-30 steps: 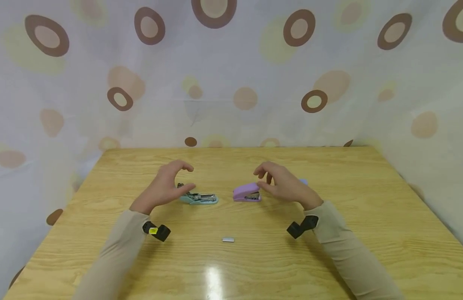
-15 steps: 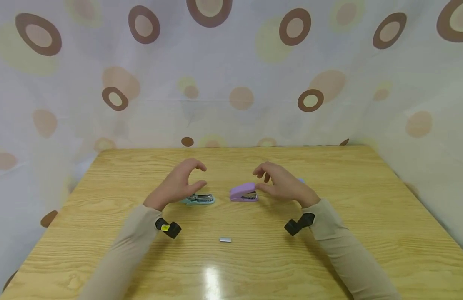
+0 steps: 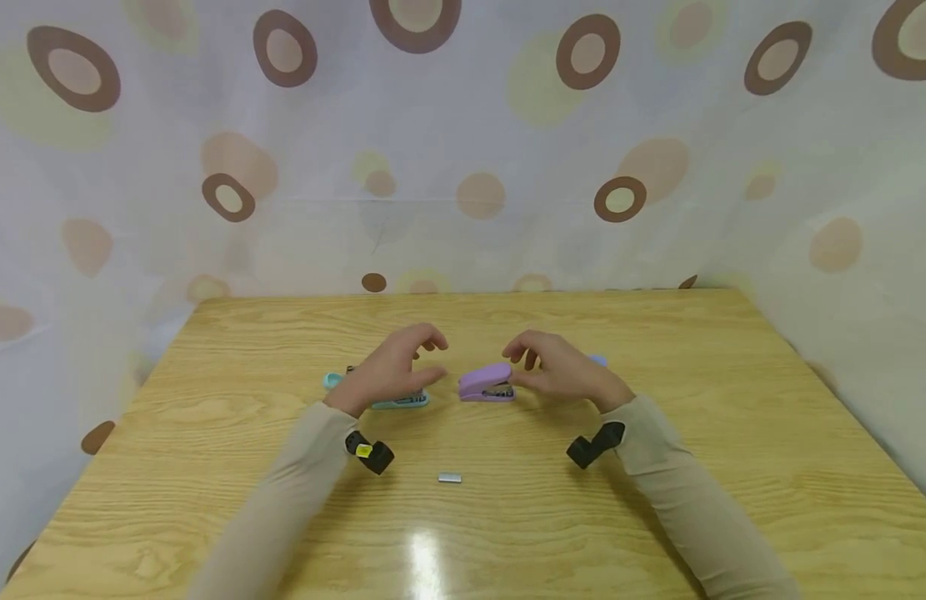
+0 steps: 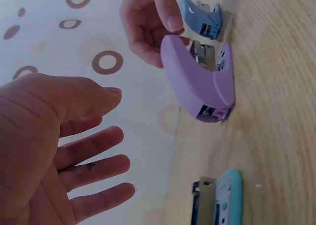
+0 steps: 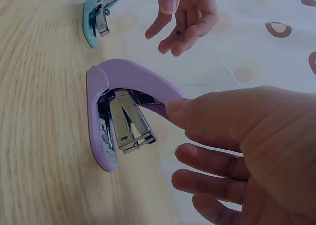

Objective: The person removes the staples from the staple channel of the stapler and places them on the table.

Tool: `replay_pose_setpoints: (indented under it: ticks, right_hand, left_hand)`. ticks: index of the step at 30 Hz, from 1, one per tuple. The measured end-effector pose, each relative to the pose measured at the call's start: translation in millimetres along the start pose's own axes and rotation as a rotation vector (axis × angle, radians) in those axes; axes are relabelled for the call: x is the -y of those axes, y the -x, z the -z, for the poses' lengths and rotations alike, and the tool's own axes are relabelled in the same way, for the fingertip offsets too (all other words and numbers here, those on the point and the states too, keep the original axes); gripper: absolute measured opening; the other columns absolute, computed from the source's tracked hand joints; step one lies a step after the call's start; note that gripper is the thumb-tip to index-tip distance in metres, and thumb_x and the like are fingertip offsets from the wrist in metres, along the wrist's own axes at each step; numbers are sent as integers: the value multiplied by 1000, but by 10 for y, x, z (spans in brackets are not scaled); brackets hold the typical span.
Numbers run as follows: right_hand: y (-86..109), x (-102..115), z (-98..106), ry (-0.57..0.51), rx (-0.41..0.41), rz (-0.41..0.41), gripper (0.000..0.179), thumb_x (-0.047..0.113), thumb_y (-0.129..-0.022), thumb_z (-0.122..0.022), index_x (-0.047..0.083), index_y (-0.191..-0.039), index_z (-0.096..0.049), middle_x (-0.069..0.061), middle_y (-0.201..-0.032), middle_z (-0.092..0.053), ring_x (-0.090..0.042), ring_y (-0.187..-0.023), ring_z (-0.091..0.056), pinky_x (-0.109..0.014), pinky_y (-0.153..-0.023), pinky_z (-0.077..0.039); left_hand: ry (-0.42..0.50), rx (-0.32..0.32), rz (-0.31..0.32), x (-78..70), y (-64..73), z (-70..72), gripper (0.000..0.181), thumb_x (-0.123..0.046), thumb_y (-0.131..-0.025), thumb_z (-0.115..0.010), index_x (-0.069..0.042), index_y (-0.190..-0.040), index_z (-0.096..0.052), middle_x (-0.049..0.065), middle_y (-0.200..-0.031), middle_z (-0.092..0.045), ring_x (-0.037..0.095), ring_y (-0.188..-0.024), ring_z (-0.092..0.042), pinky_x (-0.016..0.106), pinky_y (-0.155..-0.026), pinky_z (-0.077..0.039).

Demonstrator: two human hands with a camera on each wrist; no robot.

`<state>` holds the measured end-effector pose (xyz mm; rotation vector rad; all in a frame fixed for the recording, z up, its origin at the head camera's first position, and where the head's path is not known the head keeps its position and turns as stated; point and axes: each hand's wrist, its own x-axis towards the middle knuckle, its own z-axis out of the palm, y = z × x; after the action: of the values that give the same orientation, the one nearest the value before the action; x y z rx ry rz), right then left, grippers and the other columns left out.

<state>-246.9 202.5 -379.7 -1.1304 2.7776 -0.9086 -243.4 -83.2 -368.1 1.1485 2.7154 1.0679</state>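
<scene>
A purple mini stapler (image 3: 483,384) stands on the table between the hands, its metal magazine showing under the raised lid. My right hand (image 3: 558,367) is at its front end; in the right wrist view the thumb (image 5: 197,111) lies at the lid's tip and the other fingers are loosely bent. My left hand (image 3: 391,367) hovers to the left of the purple stapler, thumb and fingers apart, holding nothing. Partly hidden under that hand is a teal stapler (image 3: 401,403) with its lid swung back and its magazine exposed.
Behind the right hand stands a blue stapler (image 4: 203,20). A small strip of staples (image 3: 450,477) lies nearer the front of the wooden table (image 3: 553,533). A patterned cloth (image 3: 432,125) hangs along the table's back and sides.
My left hand has moved right, across the teal stapler and toward the purple one. The right hand has stayed almost still at the purple stapler. The head view has shifted slightly.
</scene>
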Motion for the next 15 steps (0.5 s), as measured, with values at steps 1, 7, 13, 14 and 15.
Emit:
replay_pose_setpoints:
  ticks: [1, 7, 13, 14, 15]
  right_hand:
    - [-5, -20, -9, -3, 6, 5, 31, 10, -86, -70, -4, -112, -61, -14, -105, -65, -22, -84, -61, -33, -69, -51]
    - [-26, -67, -61, -10, 47, -30, 26, 11, -86, -71, 1, -109, -64, -9, -100, -66, -20, -83, -61, -30, -71, -51]
    - [-26, -76, -111, -19, 80, -75, 25, 13, -84, -73, 4, -106, -66, -4, -96, -65, -18, -82, -60, -29, -72, -50]
    - [-26, -83, -120, -22, 84, -79, 25, 13, -84, -74, 5, -105, -66, -4, -95, -65, -17, -82, -60, -28, -72, -50]
    - [-24, -91, -126, -26, 89, -78, 24, 13, -84, -74, 5, -105, -66, -3, -94, -65, -16, -81, -59, -27, -71, -50]
  left_hand:
    - [6, 7, 5, 2, -12, -20, 29, -14, -91, -65, -4, -116, -55, 17, -119, -59, 35, -111, -55, 47, -92, -47]
    - [-9, 40, 4, 55, -93, -192, 28, -14, -91, -65, -3, -115, -55, 17, -116, -60, 33, -109, -56, 44, -91, -48]
    - [-67, 83, -28, 28, -198, -349, 28, -13, -90, -66, -2, -114, -56, 12, -114, -61, 27, -105, -58, 39, -92, -48]
    - [-67, 87, -26, 19, -213, -365, 28, -12, -90, -66, -3, -114, -56, 11, -114, -61, 26, -106, -57, 38, -93, -48]
    - [-61, 93, -27, 5, -229, -375, 29, -12, -90, -66, -3, -115, -56, 10, -115, -61, 25, -106, -57, 38, -93, -48]
